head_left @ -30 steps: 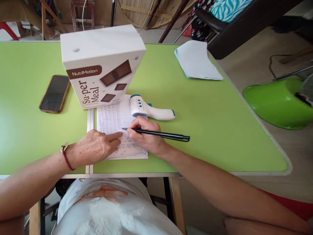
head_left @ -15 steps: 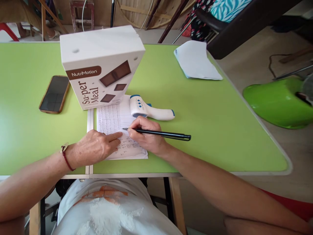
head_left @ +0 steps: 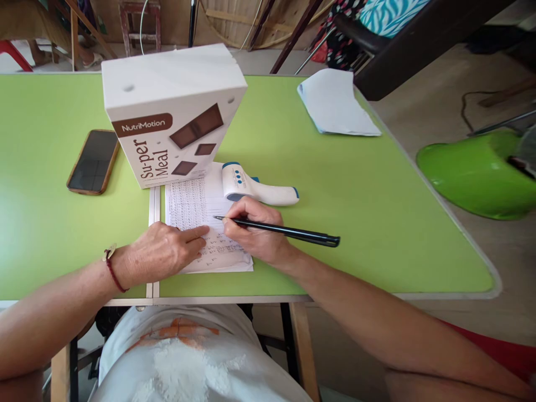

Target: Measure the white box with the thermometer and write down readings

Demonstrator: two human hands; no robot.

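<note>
A sheet of paper [head_left: 188,204] with dense handwritten rows lies on the green table, partly hidden by my hands. My right hand [head_left: 257,231] pinches a black pen [head_left: 297,232], its tip at the paper's blank lines. Resting flat on the paper's left part is my left hand [head_left: 165,252], index finger stretched out and other fingers partly bent. A white and blue infrared thermometer [head_left: 259,188] lies just beyond my right hand, its head over the paper's top right. At the paper's far edge stands a white NutriMotion box [head_left: 180,128].
A smartphone [head_left: 92,162] in a brown case lies left of the box. Folded white paper [head_left: 337,106] is near the table's far right corner. A green plastic stool [head_left: 473,176] is beyond the right edge. Part of a seated person [head_left: 42,33] shows at the far left.
My right hand and the pen have shifted slightly to the right across the paper. My left hand stays in place.
</note>
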